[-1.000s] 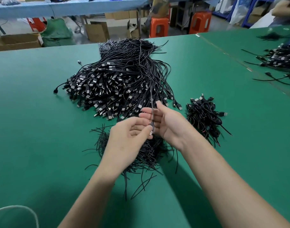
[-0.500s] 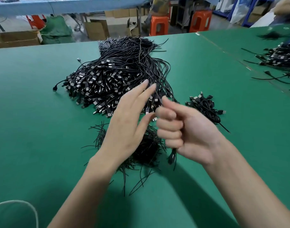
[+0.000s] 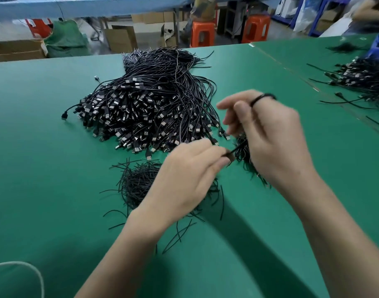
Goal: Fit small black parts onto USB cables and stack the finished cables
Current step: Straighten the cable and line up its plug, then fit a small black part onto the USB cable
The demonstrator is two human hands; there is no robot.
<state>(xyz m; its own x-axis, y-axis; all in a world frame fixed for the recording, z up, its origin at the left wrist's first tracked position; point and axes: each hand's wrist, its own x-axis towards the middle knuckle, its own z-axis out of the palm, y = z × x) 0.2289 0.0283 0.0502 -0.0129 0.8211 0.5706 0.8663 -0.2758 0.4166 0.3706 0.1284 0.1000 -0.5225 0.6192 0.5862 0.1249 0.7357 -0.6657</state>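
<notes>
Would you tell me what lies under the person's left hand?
Under the left hand lies a heap of thin black ties on the green table; the heap's right part is hidden by the hand.

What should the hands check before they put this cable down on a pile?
1. Left hand has a grip on a thin black piece: ok.
2. Right hand holds the looped cable: ok.
3. Black part fully fitted on the cable: cannot tell, too blurred.
4. Small pile of cables near the right hand, to stack on: ok, partly hidden.
5. Big pile of USB cables within reach for the next one: ok.
</notes>
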